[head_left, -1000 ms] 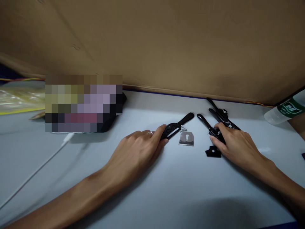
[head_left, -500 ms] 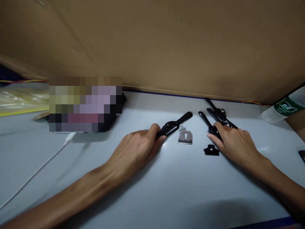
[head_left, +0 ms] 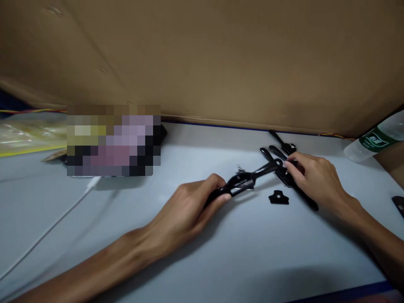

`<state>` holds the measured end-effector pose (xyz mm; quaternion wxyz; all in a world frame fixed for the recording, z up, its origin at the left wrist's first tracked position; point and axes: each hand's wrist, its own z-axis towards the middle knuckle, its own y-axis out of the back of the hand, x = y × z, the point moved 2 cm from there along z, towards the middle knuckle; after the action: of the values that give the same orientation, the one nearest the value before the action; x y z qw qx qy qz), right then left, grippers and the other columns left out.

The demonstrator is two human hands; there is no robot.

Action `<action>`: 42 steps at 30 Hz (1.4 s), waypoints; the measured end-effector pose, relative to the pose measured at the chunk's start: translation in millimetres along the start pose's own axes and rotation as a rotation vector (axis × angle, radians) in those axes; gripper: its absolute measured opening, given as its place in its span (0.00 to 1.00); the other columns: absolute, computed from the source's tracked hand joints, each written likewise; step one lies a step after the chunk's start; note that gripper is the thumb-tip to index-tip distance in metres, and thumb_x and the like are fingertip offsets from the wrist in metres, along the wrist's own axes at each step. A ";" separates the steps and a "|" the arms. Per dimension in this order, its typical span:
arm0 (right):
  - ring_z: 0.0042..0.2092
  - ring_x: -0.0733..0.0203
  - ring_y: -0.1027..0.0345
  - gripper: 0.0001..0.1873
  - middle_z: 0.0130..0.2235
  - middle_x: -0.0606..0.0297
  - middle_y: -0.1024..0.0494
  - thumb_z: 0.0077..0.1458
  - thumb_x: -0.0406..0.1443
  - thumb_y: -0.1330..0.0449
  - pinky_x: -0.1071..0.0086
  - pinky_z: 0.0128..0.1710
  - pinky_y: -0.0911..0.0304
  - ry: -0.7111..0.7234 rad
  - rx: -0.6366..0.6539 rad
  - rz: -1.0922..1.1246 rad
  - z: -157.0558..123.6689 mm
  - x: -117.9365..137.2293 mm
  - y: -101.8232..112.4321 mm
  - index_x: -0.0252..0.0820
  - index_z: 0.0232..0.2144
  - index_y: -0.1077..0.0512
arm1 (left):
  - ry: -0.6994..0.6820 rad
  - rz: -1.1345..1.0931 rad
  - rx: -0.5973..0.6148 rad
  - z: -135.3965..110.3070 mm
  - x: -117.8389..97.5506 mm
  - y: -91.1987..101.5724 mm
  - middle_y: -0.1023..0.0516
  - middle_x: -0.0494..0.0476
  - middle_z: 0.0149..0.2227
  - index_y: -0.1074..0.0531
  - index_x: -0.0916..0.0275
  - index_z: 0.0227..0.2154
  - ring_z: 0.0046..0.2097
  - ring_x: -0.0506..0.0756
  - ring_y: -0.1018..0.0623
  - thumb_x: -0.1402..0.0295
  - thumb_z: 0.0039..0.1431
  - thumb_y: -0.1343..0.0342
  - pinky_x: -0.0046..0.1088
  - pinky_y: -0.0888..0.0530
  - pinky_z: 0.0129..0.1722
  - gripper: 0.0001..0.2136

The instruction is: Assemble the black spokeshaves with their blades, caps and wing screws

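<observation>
one black two-handled tool slants above the middle of the pale table, its near handle in the left hand. that grip is closed, thumb and fingers wrapped firmly about the handle. its other handle points toward the far right corner and ends at the fingertips of the right hand. those fingers are drawn close together; i cannot tell whether they pinch that end or something else.

under the right hand, more black tools lie crossed, spreading toward the far edge. a small silver screw sits just beyond the raised tool, and a metal plate shows partly from behind it. a notched black plate with a hole lies flat nearer the front edge.

a clear bottle with a green label leans near the far right corner; a white cable runs down the left side.
</observation>
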<state>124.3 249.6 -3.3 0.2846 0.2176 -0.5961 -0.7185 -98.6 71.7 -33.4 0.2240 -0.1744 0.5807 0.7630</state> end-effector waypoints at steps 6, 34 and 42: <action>0.31 0.58 0.29 0.09 0.31 0.65 0.20 0.63 0.37 0.45 0.66 0.30 0.45 0.074 -0.114 0.149 0.3 -4.5 -2.2 0.44 0.34 0.25 | -0.297 0.056 0.109 -10.6 -17.3 -8.6 0.26 0.50 0.29 0.37 0.60 0.40 0.26 0.51 0.28 0.66 0.75 0.61 0.27 0.34 0.25 0.09; 0.27 0.56 0.28 0.12 0.36 0.65 0.22 0.63 0.45 0.39 0.65 0.25 0.54 0.441 0.240 -0.114 -30.5 21.8 2.8 0.43 0.39 0.32 | -0.411 0.199 0.166 -14.1 -24.6 -12.0 0.28 0.52 0.31 0.32 0.62 0.42 0.29 0.54 0.32 0.72 0.70 0.53 0.33 0.37 0.27 0.05; 0.24 0.61 0.32 0.11 0.25 0.68 0.24 0.68 0.41 0.44 0.67 0.25 0.57 0.426 0.337 0.022 -33.1 27.4 -3.2 0.43 0.33 0.33 | -0.429 0.201 0.119 -9.9 -20.3 -10.9 0.27 0.54 0.34 0.32 0.63 0.45 0.33 0.55 0.29 0.78 0.67 0.53 0.32 0.33 0.29 0.09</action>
<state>125.0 207.4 -12.1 0.3712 0.4015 -0.6363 -0.5441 -75.5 61.7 -34.1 0.2749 0.0636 0.5781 0.7656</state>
